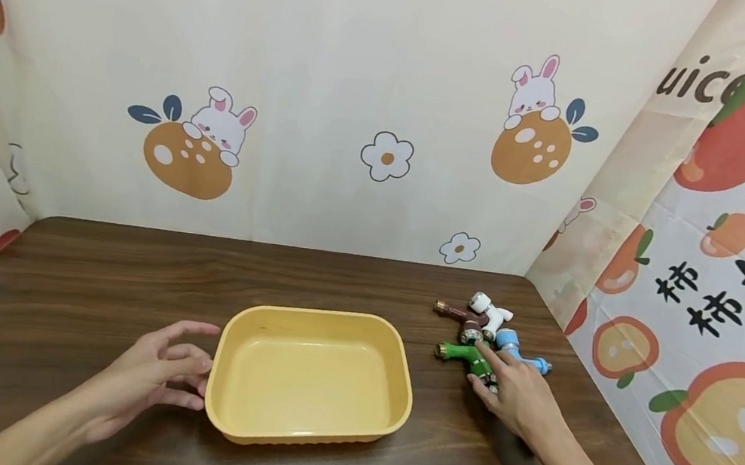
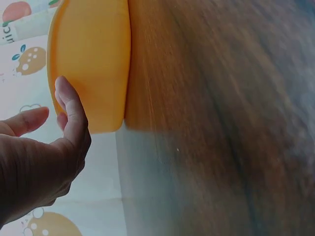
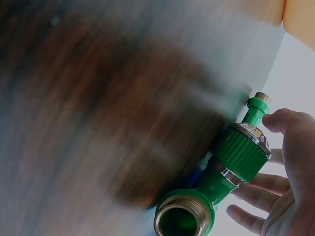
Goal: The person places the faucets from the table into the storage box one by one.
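The right hand (image 1: 521, 400) is down at the group of taps on the right side of the worktop (image 1: 137, 268). Its fingers are spread and unclenched, with the green tap (image 1: 465, 354) lying partly beneath them: in the head view the index finger reaches across the tap's far side and the thumb points along its near side, so the tap's body sits in the gap between the two. The tap's slim brass-coloured end points left, clear of the fingers. In the right wrist view its ribbed collar is just beside the hand and a fingertip appears right by its neck; whether they touch, I cannot tell.

The blue tap (image 1: 509, 342) lies just beyond the knuckles, partly hidden by the hand. The brown tap (image 1: 462, 316) and the white tap (image 1: 495, 313) lie close together past the green one, farther from the wearer.

The left hand (image 1: 156, 373) is beside the left wall of the yellow basin (image 1: 309, 385), its fingers loosely bent, apart from one another and holding nothing; the fingertips are at the rim, but contact is unclear. The basin rests upright mid-worktop, between the two hands. A printed curtain (image 1: 337, 47) hangs behind.
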Action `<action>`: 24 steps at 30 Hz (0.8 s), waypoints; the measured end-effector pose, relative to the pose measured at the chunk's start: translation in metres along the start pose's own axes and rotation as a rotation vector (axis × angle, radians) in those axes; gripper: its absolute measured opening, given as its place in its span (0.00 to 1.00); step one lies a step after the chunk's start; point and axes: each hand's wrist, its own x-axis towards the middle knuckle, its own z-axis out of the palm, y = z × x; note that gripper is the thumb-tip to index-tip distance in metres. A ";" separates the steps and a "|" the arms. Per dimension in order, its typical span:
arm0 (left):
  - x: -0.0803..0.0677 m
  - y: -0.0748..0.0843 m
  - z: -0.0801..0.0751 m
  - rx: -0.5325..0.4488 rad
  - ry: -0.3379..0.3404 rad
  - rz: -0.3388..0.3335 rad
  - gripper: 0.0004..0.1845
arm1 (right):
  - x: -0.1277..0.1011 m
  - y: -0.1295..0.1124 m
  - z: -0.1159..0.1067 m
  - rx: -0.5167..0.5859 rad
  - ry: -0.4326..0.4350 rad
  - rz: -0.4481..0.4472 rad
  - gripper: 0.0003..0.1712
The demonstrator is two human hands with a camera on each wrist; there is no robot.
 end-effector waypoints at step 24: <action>0.007 -0.001 0.000 -0.060 -0.012 -0.059 0.35 | 0.004 -0.002 0.003 0.015 -0.041 -0.016 0.25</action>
